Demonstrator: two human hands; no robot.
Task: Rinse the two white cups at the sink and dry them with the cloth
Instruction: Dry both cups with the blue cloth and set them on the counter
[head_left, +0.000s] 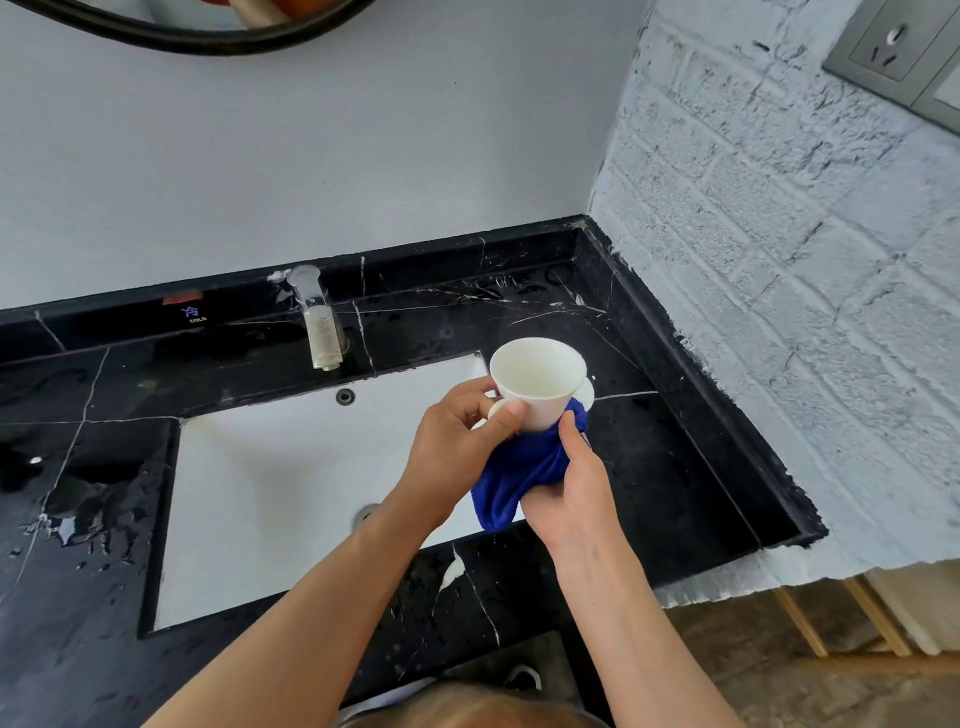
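From the head view, a black marble counter (649, 467) with white veins runs into a corner, with a smooth grey wall behind it and a white-painted brick wall (779, 234) on the right carrying a grey wall socket (893, 52). Set into the counter is a white rectangular sink (291, 483), with a metal faucet (319, 322) standing at its far edge and a small "COLD" label (195, 314) on the backsplash to the left. Water drops and puddles (78, 525) lie on the counter left of the sink. The dark rim of a round mirror (208, 36) shows at the top.

Above the right end of the sink, the left hand (457, 447) holds a white cup (537, 382) by its handle, its grip clamped there with thumb and fingers curled round the handle; the cup is tilted, mouth towards the camera. The right hand (571, 493) has its grip closed on a bunched blue cloth (519, 467), which is pressed against the underside of the cup. Just behind that cup, a sliver of a second white cup (587, 392) peeks out over the counter; whether it stands upright cannot be told.
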